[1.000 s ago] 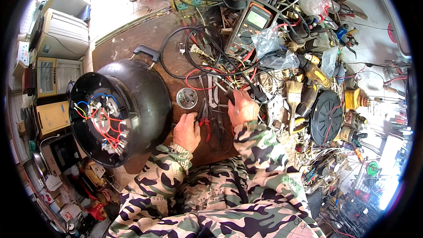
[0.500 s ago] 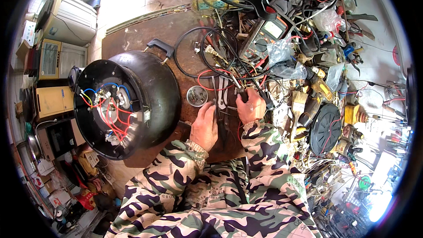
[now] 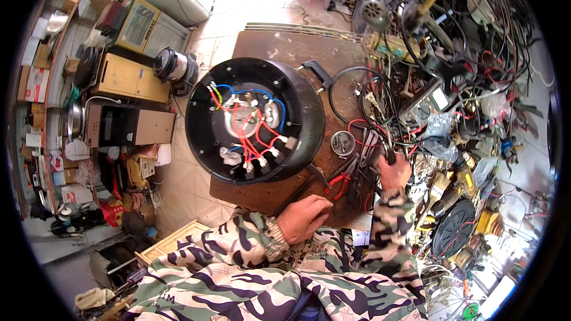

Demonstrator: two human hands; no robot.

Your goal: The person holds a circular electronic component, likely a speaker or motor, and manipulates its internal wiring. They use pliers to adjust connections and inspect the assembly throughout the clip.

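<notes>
My right hand (image 3: 394, 173) is closed around a dark-handled tool (image 3: 389, 156) with a slim metal end, among the tools and cables at the table's right. My left hand (image 3: 304, 219) rests near the table's front edge, fingers bent and together; whatever they may hold is hidden. A black round pot (image 3: 308, 125) lies tipped with its underside facing left, exposing red, blue and yellow-green wires (image 3: 241, 128). One curved handle (image 3: 318, 74) sticks out at its far side. Red-handled pliers (image 3: 340, 185) lie between my hands, below a small round dish (image 3: 342, 143) of metal bits.
Black cable loops (image 3: 351, 71) lie on the brown table (image 3: 262, 197). A multimeter (image 3: 437, 100), a brush (image 3: 439, 185), a black disc (image 3: 455, 229) and tangled wires crowd the right. Shelves and boxed appliances (image 3: 132, 77) stand left, across a tiled floor (image 3: 190, 169).
The view has swung left, so the pot and table appear farther right. My left hand has come back from beside the dish toward the table's front edge. My right hand keeps hold of the dark-handled tool.
</notes>
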